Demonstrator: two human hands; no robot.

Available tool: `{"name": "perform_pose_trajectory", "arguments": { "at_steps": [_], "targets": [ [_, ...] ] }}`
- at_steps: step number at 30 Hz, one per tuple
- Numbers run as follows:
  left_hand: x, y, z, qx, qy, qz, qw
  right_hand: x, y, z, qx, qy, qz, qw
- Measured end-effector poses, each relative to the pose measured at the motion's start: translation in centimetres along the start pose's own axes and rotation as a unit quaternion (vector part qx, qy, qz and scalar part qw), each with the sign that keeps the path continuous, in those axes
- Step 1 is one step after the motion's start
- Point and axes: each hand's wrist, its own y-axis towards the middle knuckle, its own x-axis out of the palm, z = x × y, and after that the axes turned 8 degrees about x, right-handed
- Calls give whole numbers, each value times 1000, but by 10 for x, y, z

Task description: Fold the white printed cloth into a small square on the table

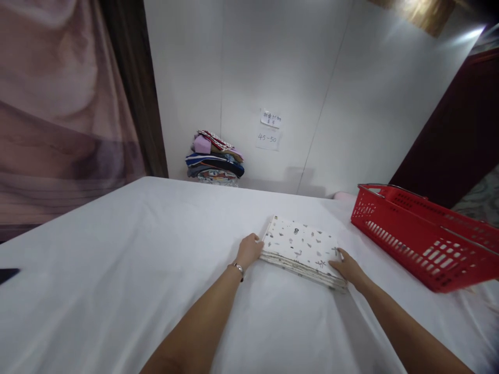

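Note:
A folded white cloth (302,244) with small printed figures lies flat in several layers on the white-covered surface. At its left edge is my left hand (249,250), its fingers closed on the side of the cloth. My right hand (348,267) grips the right end, with the thumb on top near the front corner and the fingers at the far side. Some fingertips of both hands are hidden by the cloth or the hands themselves.
A red plastic basket (421,234) with metal handles stands at the right. Folded fabrics (215,158) are piled beyond the table's (117,259) back edge, by the wall. A dark flat object (8,274) lies at the left edge. A pinkish curtain (62,104) hangs at the left.

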Motion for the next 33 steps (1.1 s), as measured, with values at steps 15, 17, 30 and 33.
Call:
{"name": "perform_pose_trajectory", "arguments": {
  "at_steps": [15, 17, 30, 33],
  "targets": [
    [31, -37, 35, 40, -55, -251, 966, -14, 11, -34, -155, 15, 45, 987],
    [29, -34, 33, 33, -82, -251, 964, 5, -13, -64, -210, 65, -26, 975],
    [43, -28, 27, 18, -188, -146, 971, 70, -43, -149, -253, -84, -48, 962],
    [46, -26, 23, 23, -190, -148, 970, 72, -38, -147, -265, -53, -61, 961]
  ]
}}
